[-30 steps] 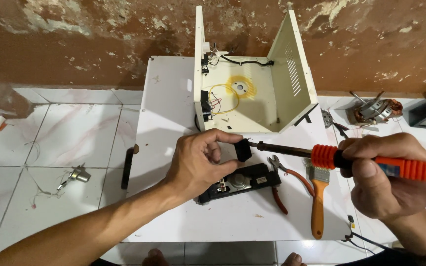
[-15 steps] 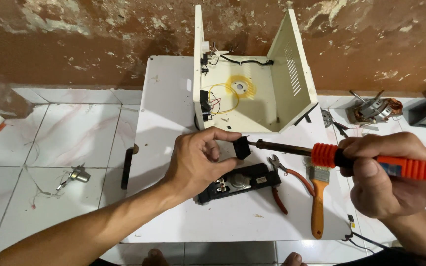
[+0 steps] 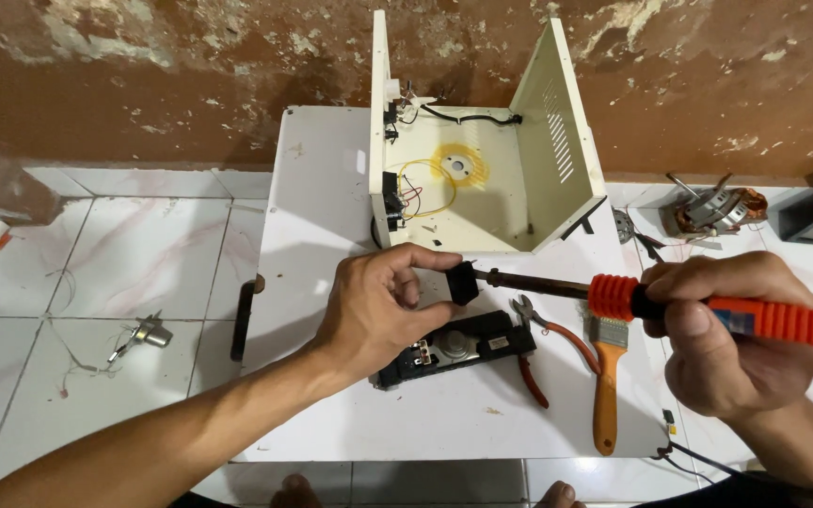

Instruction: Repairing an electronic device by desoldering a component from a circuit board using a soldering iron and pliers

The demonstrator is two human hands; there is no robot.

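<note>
Gripping the orange-handled soldering iron [image 3: 708,310] in a closed fist, the right hand [image 3: 726,343] kept its dark tip level against a small black component [image 3: 464,282]. The left hand [image 3: 383,315] pinched that part between thumb and fingertips just above the white board [image 3: 322,235], likely steadying it for the hot tip. Beneath them lay a black circuit module [image 3: 454,348], with red-handled pliers [image 3: 534,353] and a paintbrush [image 3: 606,376] close by. Farther back stood the opened cream metal casing [image 3: 482,198], its yellow wires exposed, against the stained wall.
</note>
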